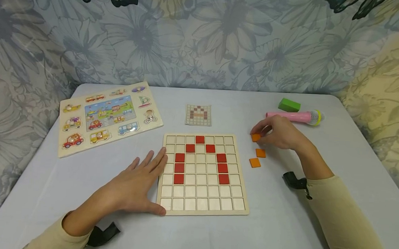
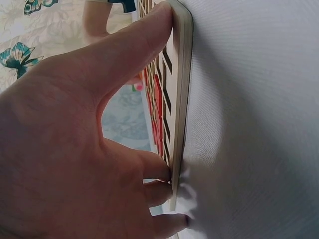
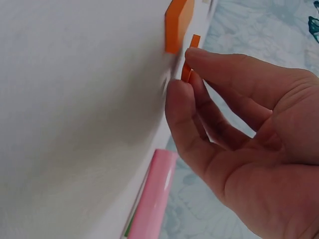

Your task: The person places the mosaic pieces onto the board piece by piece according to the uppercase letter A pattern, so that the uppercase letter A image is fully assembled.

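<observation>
A wooden grid board (image 1: 200,211) lies on the table, with several red square tiles (image 1: 200,139) set in an arch-like pattern. My left hand (image 1: 133,187) is spread along its left side, fingertips at the edge and thumb at the near left corner. In the left wrist view, the thumb (image 2: 134,47) lies over the board's rim (image 2: 183,59). My right hand (image 1: 280,133) pinches an orange square tile (image 1: 255,137) between thumb and fingertips, right of the board. Two more orange tiles (image 1: 260,153) lie nearer to me.
Behind the board lies a small pattern card (image 1: 198,115). A vehicle puzzle board (image 1: 112,114) sits at the back left. Past my right hand are a pink toy microphone (image 1: 294,116) and a green block (image 1: 289,105). Flowered cloth (image 1: 203,45) hangs along the table's far side.
</observation>
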A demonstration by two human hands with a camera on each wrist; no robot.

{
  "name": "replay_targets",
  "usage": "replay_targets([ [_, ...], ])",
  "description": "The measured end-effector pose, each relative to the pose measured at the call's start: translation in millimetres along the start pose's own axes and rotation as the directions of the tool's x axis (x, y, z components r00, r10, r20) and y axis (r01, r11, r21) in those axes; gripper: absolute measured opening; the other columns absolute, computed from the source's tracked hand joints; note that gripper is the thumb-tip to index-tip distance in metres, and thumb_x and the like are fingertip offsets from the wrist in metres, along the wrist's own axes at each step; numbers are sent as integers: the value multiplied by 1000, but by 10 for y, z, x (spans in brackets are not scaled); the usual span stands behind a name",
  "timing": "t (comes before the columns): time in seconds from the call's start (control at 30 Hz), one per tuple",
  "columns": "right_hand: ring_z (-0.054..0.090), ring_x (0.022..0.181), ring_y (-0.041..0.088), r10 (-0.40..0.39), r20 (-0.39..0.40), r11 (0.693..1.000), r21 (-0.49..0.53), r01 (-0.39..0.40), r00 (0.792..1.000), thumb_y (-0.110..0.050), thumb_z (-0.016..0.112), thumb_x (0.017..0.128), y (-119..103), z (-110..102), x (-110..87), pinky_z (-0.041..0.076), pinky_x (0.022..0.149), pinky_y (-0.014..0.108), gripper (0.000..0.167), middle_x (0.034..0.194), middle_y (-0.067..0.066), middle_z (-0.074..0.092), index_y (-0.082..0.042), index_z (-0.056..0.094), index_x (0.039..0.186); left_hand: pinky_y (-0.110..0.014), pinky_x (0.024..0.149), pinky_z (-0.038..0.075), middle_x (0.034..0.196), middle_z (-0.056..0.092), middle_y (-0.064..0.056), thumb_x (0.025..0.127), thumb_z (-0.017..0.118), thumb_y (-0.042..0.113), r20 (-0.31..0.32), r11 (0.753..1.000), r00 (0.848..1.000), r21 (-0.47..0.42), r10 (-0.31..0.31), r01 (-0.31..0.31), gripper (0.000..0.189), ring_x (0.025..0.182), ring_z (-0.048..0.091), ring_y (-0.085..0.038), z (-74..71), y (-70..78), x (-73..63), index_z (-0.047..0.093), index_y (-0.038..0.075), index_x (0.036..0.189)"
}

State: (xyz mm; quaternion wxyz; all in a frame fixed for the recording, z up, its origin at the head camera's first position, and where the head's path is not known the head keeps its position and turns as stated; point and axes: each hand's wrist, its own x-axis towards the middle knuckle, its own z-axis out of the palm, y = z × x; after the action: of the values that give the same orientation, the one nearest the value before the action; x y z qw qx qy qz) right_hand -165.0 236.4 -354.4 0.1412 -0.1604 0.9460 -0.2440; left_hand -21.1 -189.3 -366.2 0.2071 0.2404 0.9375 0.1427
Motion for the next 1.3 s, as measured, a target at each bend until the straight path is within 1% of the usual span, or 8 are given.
replay_targets([
  [0.2, 70, 101, 25, 4, 5, 1000, 3, -4, 1000, -5, 83, 85, -89, 0, -8, 54, 88, 39, 25, 108, 7, 79, -9, 81, 110, -70, 123, 17, 177, -2, -6, 71, 86, 68, 2, 1000, 1000, -5, 1, -1, 134, 161, 8, -42, -7, -4, 8, 16, 5, 167],
  [0.4, 71, 97, 24, 8, 4, 1000, 11, -8, 1000, -6, 85, 84, -213, 12, -23, 56, 83, 35, 25, 106, 8, 79, -8, 81, 108, -69, 124, 17, 177, -2, -6, 71, 85, 69, -1, 1000, 1000, -1, 3, -3, 134, 161, 8, -42, -5, -10, 9, 16, 5, 167],
  [0.63, 70, 92, 21, -2, -11, 999, 39, 3, 1000, -4, 85, 81, -334, 50, -56, 55, 79, 31, 25, 102, 5, 80, -9, 82, 106, -70, 123, 17, 177, -3, -6, 71, 85, 69, -3, 1000, 1000, 0, 1, -1, 134, 162, 8, -42, 4, -12, 13, 15, 6, 167],
  [0.8, 70, 91, 21, -15, -17, 998, 55, 16, 1000, -3, 84, 81, -438, 91, -83, 56, 77, 31, 25, 100, 4, 80, -10, 83, 105, -70, 123, 17, 177, -2, -7, 71, 85, 68, -6, 1000, 1000, 1, 3, -3, 134, 161, 8, -42, 7, -9, 14, 16, 5, 167],
  [0.9, 69, 91, 21, -5, -13, 997, 79, 6, 1000, -3, 84, 81, -499, 124, -87, 56, 77, 32, 25, 101, 5, 80, -10, 83, 105, -70, 123, 18, 177, -1, -7, 71, 85, 68, -8, 1000, 1000, 5, 3, -3, 134, 161, 9, -42, 6, -9, 10, 16, 5, 167],
  [1.07, 67, 92, 22, 38, 7, 989, 143, -39, 999, -7, 86, 82, -619, 212, -92, 56, 77, 33, 23, 104, 4, 79, -13, 83, 104, -70, 123, 18, 177, -1, -7, 70, 86, 68, -9, 1000, 1000, 7, 3, -3, 134, 161, 9, -42, 5, -14, 0, 17, 5, 167],
  [1.13, 66, 91, 22, 48, 13, 986, 158, -49, 999, -9, 87, 82, -673, 256, -96, 55, 78, 33, 22, 102, 3, 78, -14, 84, 103, -70, 123, 18, 177, -2, -7, 70, 86, 68, -5, 1000, 1000, 5, 2, -2, 134, 161, 9, -42, 4, -15, -4, 16, 5, 167],
  [1.3, 66, 88, 20, 38, 13, 983, 179, -40, 999, -10, 87, 80, -809, 350, -106, 53, 76, 34, 22, 96, 1, 78, -17, 84, 101, -70, 124, 16, 177, -3, -6, 71, 85, 68, 3, 1000, 1000, 0, 1, -1, 135, 162, 7, -41, -2, -12, 0, 15, 5, 167],
])
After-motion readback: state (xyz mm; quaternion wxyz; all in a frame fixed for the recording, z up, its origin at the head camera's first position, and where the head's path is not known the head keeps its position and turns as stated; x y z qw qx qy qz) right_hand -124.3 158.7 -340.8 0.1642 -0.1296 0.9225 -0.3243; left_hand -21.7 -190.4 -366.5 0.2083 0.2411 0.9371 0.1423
